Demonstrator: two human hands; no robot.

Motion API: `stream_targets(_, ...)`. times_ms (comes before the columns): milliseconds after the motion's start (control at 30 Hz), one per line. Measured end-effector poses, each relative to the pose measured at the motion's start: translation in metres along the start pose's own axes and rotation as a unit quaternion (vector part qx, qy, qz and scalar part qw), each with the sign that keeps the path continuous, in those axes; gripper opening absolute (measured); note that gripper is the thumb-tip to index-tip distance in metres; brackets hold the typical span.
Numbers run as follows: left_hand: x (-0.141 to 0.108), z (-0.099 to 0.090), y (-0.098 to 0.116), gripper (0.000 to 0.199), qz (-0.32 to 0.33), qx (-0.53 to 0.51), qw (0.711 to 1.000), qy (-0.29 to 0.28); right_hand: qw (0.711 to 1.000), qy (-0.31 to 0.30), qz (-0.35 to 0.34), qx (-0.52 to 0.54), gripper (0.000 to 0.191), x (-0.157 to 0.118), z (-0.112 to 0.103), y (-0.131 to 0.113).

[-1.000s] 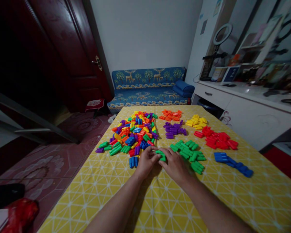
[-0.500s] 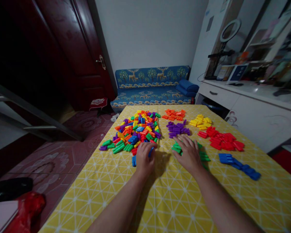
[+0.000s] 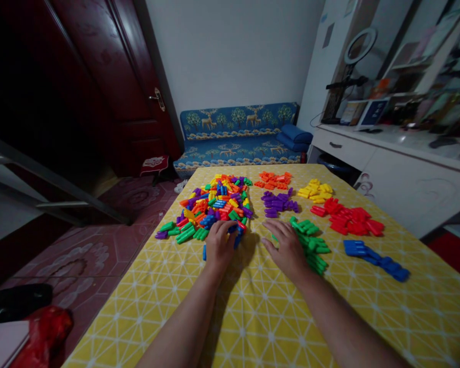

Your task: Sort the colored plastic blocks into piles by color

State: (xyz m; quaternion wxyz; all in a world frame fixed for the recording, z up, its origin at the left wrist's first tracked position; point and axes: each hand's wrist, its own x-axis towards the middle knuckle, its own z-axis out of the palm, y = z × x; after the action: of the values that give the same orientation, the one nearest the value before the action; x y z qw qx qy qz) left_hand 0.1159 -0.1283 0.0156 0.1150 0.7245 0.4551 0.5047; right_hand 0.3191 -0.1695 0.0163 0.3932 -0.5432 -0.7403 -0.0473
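Lower centre, the left hand pinches a blue piece; the right hand, loosely spread, overlaps green pieces.

A dark red door filled the upper left, a small stool near its foot. A blue sofa — patterned with deer and trees — stood at upper centre; a ring light rose above a white dresser, upper right.

1 mixed heap toward the tabletop's left edge; nearer the right edge, 6 single-colour groups: 5 piles, 1 blue row.
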Motion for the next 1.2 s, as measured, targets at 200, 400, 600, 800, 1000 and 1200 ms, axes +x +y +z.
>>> stream_targets(200,-0.012,0.014,0.013,0.024,-0.112,-0.264,0.955,-0.078,0.99,-0.03,-0.027,0.137,0.057,-0.003,0.008,-0.027)
stream_targets(400,-0.013,0.019,0.016,0.025,-0.174,-0.323,0.925,-0.095,0.99,-0.06,-0.017,0.125,0.055,-0.002,0.007,-0.024)
stream_targets(600,-0.015,0.017,0.014,0.024,-0.112,-0.29,0.938,-0.152,0.993,-0.056,-0.022,0.099,0.048,-0.002,0.004,-0.026)
stream_targets(800,-0.017,0.015,0.011,0.024,-0.074,-0.196,0.962,-0.173,0.995,0.072,0.048,-0.053,0.037,0.001,-0.044,0.031)
stream_targets(1000,-0.016,0.016,0.012,0.026,-0.056,-0.177,0.967,-0.175,0.947,0.012,0.156,-0.282,0.036,-0.032,-0.099,0.119)
stream_targets(1200,-0.016,0.014,0.01,0.023,-0.01,-0.086,0.985,-0.152,0.936,-0.03,0.17,-0.307,0.034,-0.066,-0.098,0.148)
